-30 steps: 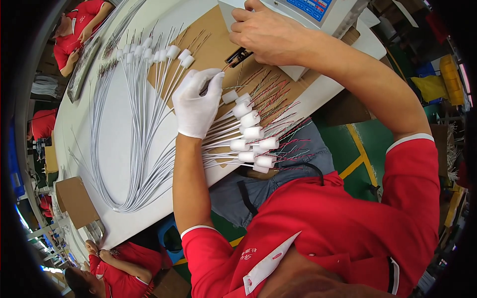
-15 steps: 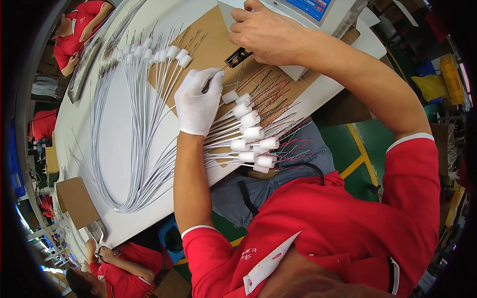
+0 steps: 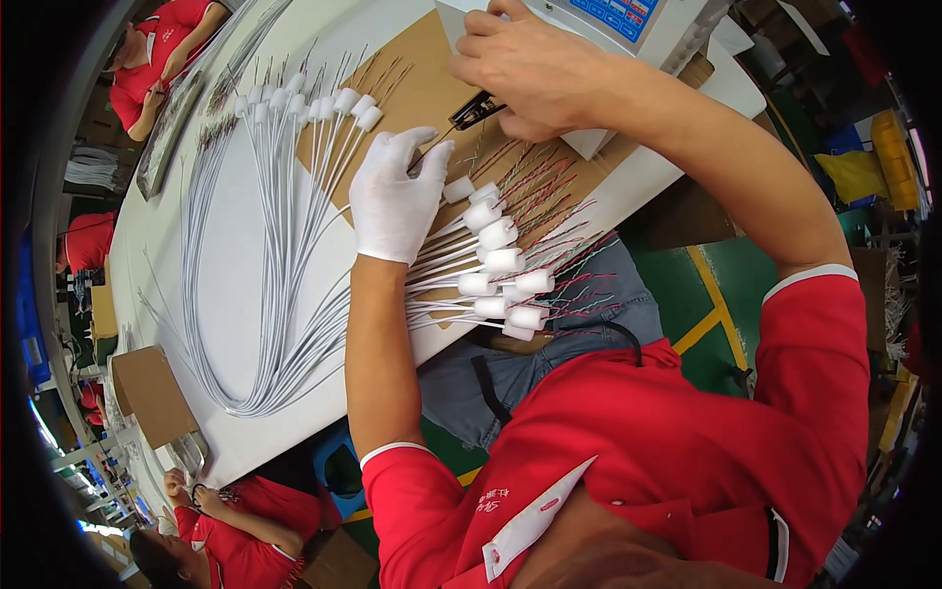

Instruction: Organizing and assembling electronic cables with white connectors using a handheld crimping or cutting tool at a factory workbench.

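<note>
1. The left hand (image 3: 397,201) wears a white glove, and its thumb and pointing finger are close together, holding a thin brown wire (image 3: 450,133)
2. The thin brown wire pokes out past the left fingertips, toward the right hand (image 3: 530,74), and its end is at a small black tool (image 3: 476,110)
3. The right hand is bare, with its fingers curled in, and I cannot tell what it holds or how tight it is
4. The small black tool is between the two hands, right by the right fingers, but I cannot tell if they hold it
5. Just to the right of the left hand is a bunch of white tubes (image 3: 498,234), with twisted red and green wires (image 3: 559,211) sticking out of their ends
6. White cables (image 3: 260,329) run from these tubes, pass by the left wrist, and bend round in a big loop to the left of the left hand
7. More white tubes sit in a row up and to the left of the left hand, with bare wires at their tips
8. A brown sheet (image 3: 427,88) lies under both hands, on a white table (image 3: 245,442)
9. A pale machine with a blue button panel (image 3: 613,14) stands just past the right hand
10. Far to the left of both hands, other people in red shirts (image 3: 260,510) sit near the table
</note>
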A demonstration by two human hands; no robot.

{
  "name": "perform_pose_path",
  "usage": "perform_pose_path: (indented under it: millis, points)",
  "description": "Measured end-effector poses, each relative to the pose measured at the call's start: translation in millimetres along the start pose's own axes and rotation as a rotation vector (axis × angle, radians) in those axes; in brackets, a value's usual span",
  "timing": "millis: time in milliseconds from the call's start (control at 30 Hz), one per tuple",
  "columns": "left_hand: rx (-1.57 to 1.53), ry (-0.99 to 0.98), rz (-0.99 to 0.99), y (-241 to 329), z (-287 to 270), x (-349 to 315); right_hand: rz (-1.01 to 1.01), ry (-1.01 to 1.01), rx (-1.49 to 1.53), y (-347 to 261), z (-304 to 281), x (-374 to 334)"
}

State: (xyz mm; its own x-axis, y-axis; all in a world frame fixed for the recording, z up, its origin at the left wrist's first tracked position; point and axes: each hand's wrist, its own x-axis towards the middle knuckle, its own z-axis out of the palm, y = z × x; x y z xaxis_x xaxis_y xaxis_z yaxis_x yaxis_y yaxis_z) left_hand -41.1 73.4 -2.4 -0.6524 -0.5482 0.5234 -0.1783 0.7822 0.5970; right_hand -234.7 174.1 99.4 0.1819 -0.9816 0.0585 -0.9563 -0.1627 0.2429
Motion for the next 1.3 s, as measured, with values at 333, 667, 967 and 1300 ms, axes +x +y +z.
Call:
perform_pose_path:
  millis: [333,667,967,1300]
  points:
    - [0.15,-0.089,-0.063,9.2,-7.2,0.5,0.059,0.346,0.191,5.9,14.6,-6.8]
    - [0.138,-0.085,-0.049,12.4,-3.1,-0.4,0.056,0.254,0.182,2.9,8.3,-6.6]
    - [0.055,-0.233,-0.088,4.3,-16.7,0.2,0.084,0.128,0.08,-1.9,3.7,-5.5]
    - [0.164,-0.408,0.045,-9.0,-45.8,-1.7,-0.022,0.139,-0.222,-0.4,12.0,-3.0]
